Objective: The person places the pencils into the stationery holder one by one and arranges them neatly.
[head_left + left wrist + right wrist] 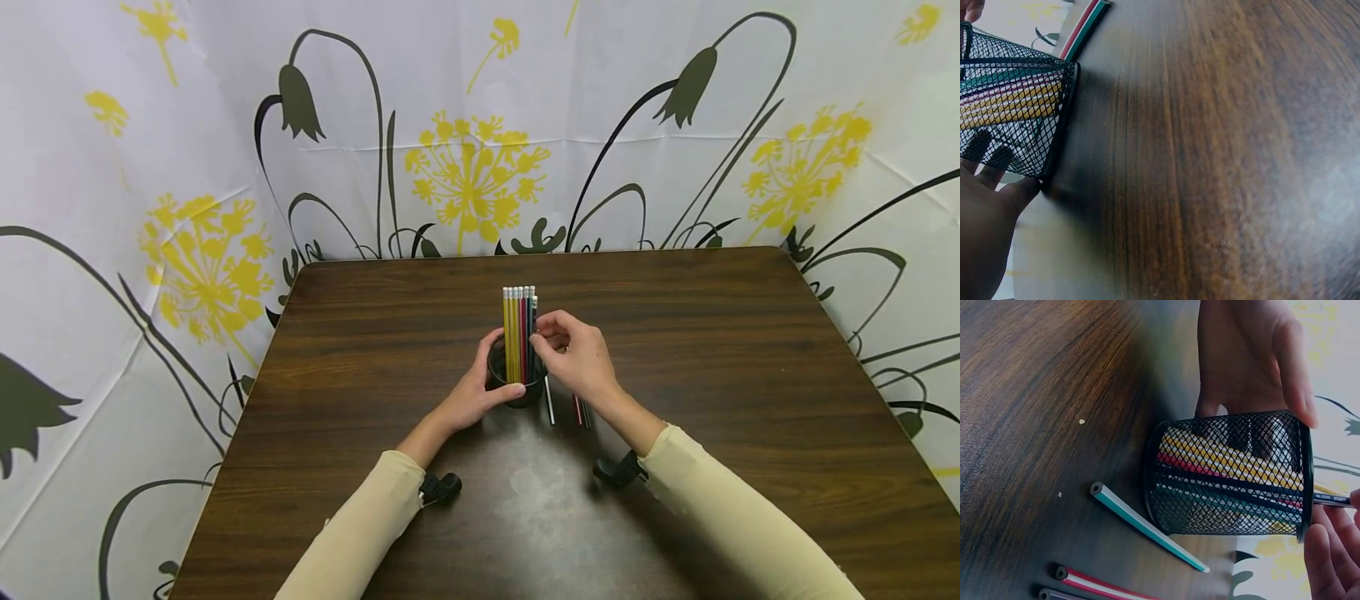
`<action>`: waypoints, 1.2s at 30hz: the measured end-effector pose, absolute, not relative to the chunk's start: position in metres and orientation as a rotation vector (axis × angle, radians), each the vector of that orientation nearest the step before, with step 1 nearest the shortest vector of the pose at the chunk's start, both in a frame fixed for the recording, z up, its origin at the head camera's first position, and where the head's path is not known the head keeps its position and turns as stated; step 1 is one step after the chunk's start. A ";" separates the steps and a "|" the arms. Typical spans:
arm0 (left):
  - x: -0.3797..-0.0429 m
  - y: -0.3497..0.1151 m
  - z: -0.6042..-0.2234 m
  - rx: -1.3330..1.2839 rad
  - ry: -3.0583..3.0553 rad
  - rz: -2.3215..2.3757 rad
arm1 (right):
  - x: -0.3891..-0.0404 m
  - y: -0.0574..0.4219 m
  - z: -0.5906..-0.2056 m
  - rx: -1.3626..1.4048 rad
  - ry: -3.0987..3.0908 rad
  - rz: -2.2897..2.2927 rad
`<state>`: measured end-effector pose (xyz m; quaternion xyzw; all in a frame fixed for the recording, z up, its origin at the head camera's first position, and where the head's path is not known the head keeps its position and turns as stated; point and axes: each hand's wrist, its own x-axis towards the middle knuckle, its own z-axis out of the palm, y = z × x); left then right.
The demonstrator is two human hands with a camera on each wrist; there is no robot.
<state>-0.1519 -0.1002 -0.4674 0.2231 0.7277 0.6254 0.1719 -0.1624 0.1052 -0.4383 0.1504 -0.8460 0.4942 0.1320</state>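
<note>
A black wire-mesh pencil cup [1305,519] stands upright on the table, holding several pencils [514,337] in yellow, red, teal and dark colours, eraser ends up. My left hand [472,395] grips the cup from its left side, the thumb lying along the near rim in the head view. At the cup's right rim, my right hand [583,360] pinches a dark pencil [1332,499] with printed lettering, its lower part inside the mesh. In the right wrist view, the lower fingers of that hand curl beside the rim.
Right of the cup, a teal-and-white striped pencil [1147,526], a red-and-white pencil [1100,583] and a dark pencil [1057,595] lie on the brown wood-grain table [375,333]. Tiny pale crumbs dot the surface nearby. Behind the table hangs a flower-patterned cloth [600,75].
</note>
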 end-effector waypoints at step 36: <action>-0.151 -0.100 -0.462 0.657 2.092 1.724 | -0.176 0.096 -0.436 0.193 -2.568 1.319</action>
